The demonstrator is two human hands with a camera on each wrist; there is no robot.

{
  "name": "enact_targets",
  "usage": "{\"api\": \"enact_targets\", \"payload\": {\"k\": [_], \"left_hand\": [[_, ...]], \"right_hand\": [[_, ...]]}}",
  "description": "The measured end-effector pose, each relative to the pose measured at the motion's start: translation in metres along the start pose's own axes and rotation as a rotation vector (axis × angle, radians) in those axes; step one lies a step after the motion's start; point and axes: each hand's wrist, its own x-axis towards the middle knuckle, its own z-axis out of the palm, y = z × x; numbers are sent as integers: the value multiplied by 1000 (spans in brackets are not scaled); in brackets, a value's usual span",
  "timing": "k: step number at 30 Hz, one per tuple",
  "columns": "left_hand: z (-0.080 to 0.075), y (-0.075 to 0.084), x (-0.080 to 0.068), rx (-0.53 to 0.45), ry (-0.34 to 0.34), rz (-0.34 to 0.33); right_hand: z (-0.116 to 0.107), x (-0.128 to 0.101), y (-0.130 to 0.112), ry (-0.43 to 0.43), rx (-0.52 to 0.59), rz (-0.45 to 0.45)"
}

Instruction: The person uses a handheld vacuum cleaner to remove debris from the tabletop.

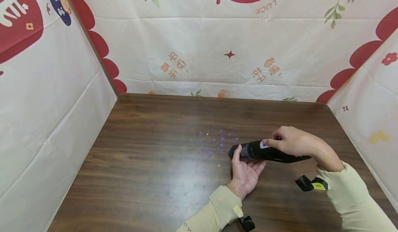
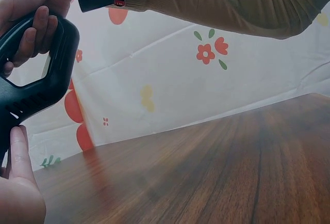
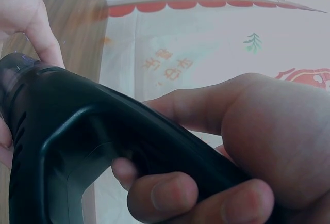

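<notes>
A black handheld vacuum [image 1: 267,152] [image 2: 36,90] [image 3: 77,131] lies level just above the wooden table [image 1: 155,163], nozzle pointing left. My right hand [image 1: 292,142] [image 3: 232,146] grips its loop handle, fingers curled through the opening and thumb on top near a white label. My left hand [image 1: 245,171] [image 2: 18,182] [image 3: 26,17] lies palm up beneath the front end and holds the nozzle between thumb and fingers. Small purple scraps [image 1: 217,142] are scattered on the table just left of the nozzle.
Printed cream and red cloth walls [image 1: 46,104] close in the table on the left, back and right. Black wrist-camera mounts [image 1: 311,183] sit on both cream sleeves. The table's left half is bare wood.
</notes>
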Motion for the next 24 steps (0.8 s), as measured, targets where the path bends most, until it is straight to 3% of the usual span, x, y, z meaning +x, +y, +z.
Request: {"api": "enact_targets", "payload": {"k": [17,24], "left_hand": [[1,7,-7,19,-6,23],[7,4,-19,119,-87,12]], "right_hand": [[1,1,-5,13,21,-6],[2,-1,-5,23,50,-4]]}}
